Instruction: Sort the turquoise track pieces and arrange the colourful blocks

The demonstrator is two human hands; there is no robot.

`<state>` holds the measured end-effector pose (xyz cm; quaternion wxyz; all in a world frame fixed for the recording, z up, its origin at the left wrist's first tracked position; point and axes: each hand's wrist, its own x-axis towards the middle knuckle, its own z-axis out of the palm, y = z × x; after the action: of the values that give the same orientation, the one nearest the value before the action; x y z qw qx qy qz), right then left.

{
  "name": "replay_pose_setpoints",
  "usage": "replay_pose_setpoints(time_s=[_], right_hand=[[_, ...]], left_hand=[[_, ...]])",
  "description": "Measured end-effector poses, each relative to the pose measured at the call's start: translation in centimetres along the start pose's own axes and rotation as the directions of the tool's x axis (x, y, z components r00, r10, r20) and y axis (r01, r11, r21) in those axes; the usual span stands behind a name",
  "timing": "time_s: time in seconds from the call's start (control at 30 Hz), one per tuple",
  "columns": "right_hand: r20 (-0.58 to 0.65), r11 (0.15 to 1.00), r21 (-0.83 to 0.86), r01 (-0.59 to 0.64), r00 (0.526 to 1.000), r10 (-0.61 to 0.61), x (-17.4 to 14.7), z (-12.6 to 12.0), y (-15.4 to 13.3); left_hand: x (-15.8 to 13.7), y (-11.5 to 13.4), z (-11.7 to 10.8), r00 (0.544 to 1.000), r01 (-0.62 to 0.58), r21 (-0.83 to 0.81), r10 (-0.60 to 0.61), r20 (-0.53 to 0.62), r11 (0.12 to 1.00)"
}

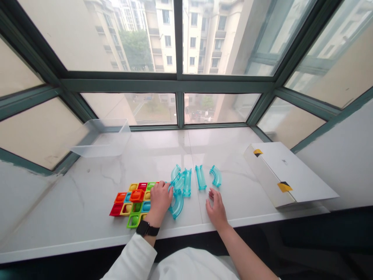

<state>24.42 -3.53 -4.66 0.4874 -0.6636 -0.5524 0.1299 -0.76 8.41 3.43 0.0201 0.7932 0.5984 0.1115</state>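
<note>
My left hand (159,200), with a black watch on the wrist, is closed at the fingertips on a translucent blue track piece (175,179), tilted over the other pieces. How far the fingers wrap it is partly hidden. Beneath and beside it lie a curved blue track piece (177,205) and a straight one (187,182). My right hand (216,208) rests near the counter's front, fingers slightly bent and apart, holding nothing. Just beyond it are another straight blue track piece (201,177) and a curved one (216,176). Colourful square blocks (136,208) lie left of and partly under my left hand.
On the white counter (87,217), a clear plastic bin (107,149) stands at the back left. A white box (291,171) with yellow-and-black tabs sits on the right. Green-framed windows (180,85) enclose the back and sides.
</note>
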Motion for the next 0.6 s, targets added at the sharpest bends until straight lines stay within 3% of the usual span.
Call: replay_pose_setpoints(time_s=[0.17,0.4,0.5,0.6], right_hand=[[0.037,0.997,-0.050,0.065,0.997,-0.063,-1.0,-0.6,-0.3],[0.067,0.989,-0.125,0.085,0.995,-0.077,-0.8,-0.6,-0.5],[0.074,0.985,-0.146,0.095,0.994,-0.084,-0.8,-0.6,-0.7],[0.079,0.982,-0.149,0.115,0.991,-0.104,-0.8,-0.7,-0.8]], left_hand=[[0.8,-0.2,0.4,1.000,0.004,-0.019,-0.004,0.005,1.000],[0.7,0.0,-1.0,0.992,-0.024,-0.204,-0.002,-0.127,0.979],[-0.1,-0.2,-3.0,0.989,0.015,-0.427,-0.077,-0.127,0.904],[-1.6,-0.6,-5.0,0.986,0.123,-0.659,-0.166,-0.003,0.742]])
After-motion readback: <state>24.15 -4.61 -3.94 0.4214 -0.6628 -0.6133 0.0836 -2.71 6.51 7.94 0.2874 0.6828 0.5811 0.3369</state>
